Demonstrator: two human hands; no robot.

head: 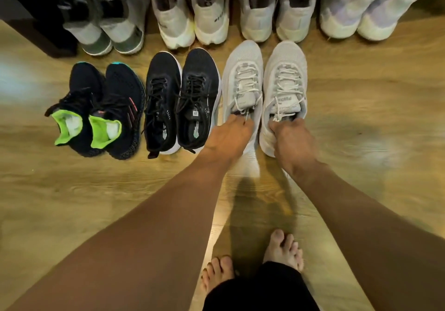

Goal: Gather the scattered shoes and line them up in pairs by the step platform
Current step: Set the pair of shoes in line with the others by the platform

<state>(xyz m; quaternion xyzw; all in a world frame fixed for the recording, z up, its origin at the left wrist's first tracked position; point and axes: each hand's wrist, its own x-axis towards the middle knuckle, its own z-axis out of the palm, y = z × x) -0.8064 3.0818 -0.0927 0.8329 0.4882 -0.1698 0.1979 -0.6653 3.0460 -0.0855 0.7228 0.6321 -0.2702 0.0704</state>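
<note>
The wood floor (pixel 361 166) carries a back row of pale shoes (pixel 212 21). In front of it stands a black pair (pixel 183 101), with my grey pair (pixel 243 65) just beside it. My left hand (pixel 228 135) and right hand (pixel 292 139) each hook fingers inside a grey shoe's collar, clamped on the heel. An uneven push could skew the toes or nudge the black pair, and a loose lace (pixel 246 118) might snag under my fingers.

On the floor (pixel 373 118), a far row (pixel 209 21) of four pairs stands heels toward the person. Just before it runs a nearer row: left pair (pixel 96 110), middle pair (pixel 183 101), then a left shoe (pixel 243 79) and right shoe (pixel 286 74) side by side. The left hand (pixel 228 137) holds the left shoe's opening, the right hand (pixel 292 139) the right shoe's. Bare feet (pixel 281 248) stand nearest the person.
</note>
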